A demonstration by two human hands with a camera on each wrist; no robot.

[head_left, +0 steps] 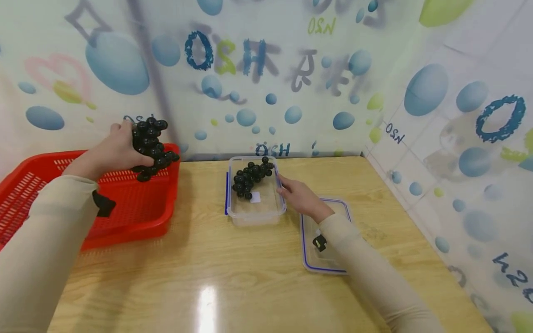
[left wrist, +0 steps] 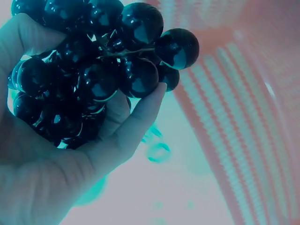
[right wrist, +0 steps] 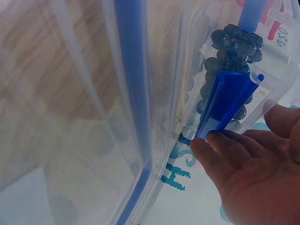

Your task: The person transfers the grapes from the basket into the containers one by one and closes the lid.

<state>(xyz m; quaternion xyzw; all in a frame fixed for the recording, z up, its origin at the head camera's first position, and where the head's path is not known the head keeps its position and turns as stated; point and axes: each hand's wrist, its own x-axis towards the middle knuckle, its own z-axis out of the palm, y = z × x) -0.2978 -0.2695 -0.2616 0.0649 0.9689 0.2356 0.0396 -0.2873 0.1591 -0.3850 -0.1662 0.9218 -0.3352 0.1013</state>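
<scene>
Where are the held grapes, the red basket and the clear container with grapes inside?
Held grapes (left wrist: 98,80): left wrist view, a berry mid-bunch.
Red basket (head_left: 135,203): head view, bare floor inside.
Clear container (head_left: 268,202): head view, bare floor inside.

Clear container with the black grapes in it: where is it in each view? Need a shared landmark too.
Head: the clear container is near the middle, black grapes inside, right hand at its right side.
Left wrist: not in it.
Right wrist: upper right, blue latch facing the camera.
Landmark: the right hand, in head and right wrist, beside the container in both.
</scene>
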